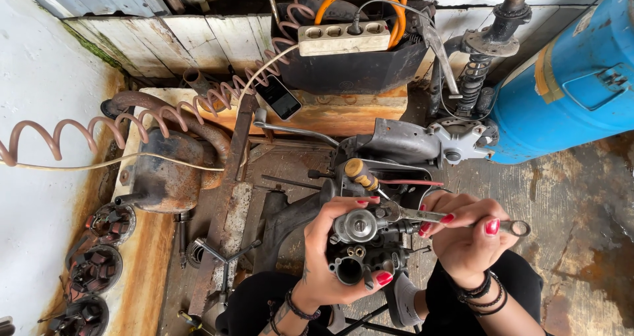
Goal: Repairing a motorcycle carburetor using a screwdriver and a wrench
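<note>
My left hand [323, 257] grips a small grey metal carburetor [360, 243] from below, its round throat facing me. My right hand [465, 234] is closed around a steel combination wrench [422, 215]; its open end sits on a fitting at the top of the carburetor and its ring end [520, 228] sticks out to the right of my fingers. Both hands hover over my knees in black trousers. A screwdriver with a yellow and black handle [360, 172] lies just behind the carburetor.
A grey engine casing [403, 141] sits behind my hands, a blue drum [568, 78] at right. A rusty exhaust pipe and muffler [168, 171], a coiled air hose [119, 121], a phone [278, 97], a power strip [343, 37] and clutch parts [96, 267] crowd the left.
</note>
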